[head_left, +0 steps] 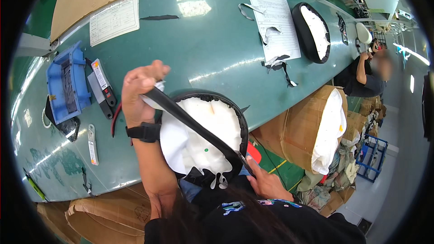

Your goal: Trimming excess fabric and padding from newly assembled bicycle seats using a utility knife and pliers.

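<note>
A round cushion (205,122) with white padding and a black cover rim rests at the table's front edge, against my body. My left hand (143,83) is closed on one end of a black fabric strip (192,124), raised above the cushion. The strip runs taut across the padding to the far rim on the right. There my right hand (267,181) is closed round a slim, metallic, blade-like tool (245,164), whose tip is at the strip's lower end. Most of the tool is hidden by the fingers. Ragged black fabric edges (205,177) hang along the cushion's near side.
A blue bin (68,83), utility knives (100,88) and a small boxed item (92,144) lie at left. Papers (273,22), fabric scraps (280,65) and another cushion (312,34) lie farther off. A carton (294,126) stands right; a person (366,72) sits beyond.
</note>
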Demonstrator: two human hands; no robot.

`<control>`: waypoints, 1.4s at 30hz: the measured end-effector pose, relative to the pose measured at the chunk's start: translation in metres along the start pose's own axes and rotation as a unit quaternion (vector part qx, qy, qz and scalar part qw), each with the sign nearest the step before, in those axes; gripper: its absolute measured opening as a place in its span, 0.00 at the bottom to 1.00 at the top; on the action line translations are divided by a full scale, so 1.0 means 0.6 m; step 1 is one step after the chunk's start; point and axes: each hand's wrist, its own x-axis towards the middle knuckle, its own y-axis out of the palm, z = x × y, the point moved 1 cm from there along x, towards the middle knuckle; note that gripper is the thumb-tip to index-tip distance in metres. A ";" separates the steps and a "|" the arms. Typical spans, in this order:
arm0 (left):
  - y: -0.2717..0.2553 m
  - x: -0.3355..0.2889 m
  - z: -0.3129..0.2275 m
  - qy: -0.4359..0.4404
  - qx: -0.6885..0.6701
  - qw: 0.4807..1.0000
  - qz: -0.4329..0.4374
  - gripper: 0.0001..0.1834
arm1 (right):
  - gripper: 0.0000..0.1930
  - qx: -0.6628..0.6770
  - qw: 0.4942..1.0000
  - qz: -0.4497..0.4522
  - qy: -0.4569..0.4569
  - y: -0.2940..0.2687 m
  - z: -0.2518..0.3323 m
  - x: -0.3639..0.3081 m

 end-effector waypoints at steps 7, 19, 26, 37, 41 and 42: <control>0.011 -0.090 -0.065 -0.108 0.483 0.866 -0.074 0.10 | 0.44 0.257 0.952 -0.164 -0.016 -0.023 -0.038 0.095; 0.149 -0.257 0.031 -0.027 0.659 0.751 -0.031 0.12 | 0.40 0.269 0.948 0.037 -0.165 -0.050 -0.032 0.239; 0.139 -0.251 0.125 -0.046 0.707 0.703 -0.057 0.12 | 0.34 0.082 0.958 -0.074 -0.264 -0.102 -0.045 0.212; 0.120 -0.254 0.111 -0.078 0.605 0.792 -0.002 0.19 | 0.35 -0.189 0.896 -0.024 -0.402 -0.141 -0.015 0.211; 0.090 -0.256 0.074 -0.137 0.413 0.900 0.036 0.22 | 0.35 -0.187 0.916 -0.033 -0.353 -0.105 -0.069 0.181; 0.089 -0.260 0.061 -0.152 0.366 0.918 0.029 0.22 | 0.36 -0.187 0.933 -0.041 -0.306 -0.088 -0.076 0.162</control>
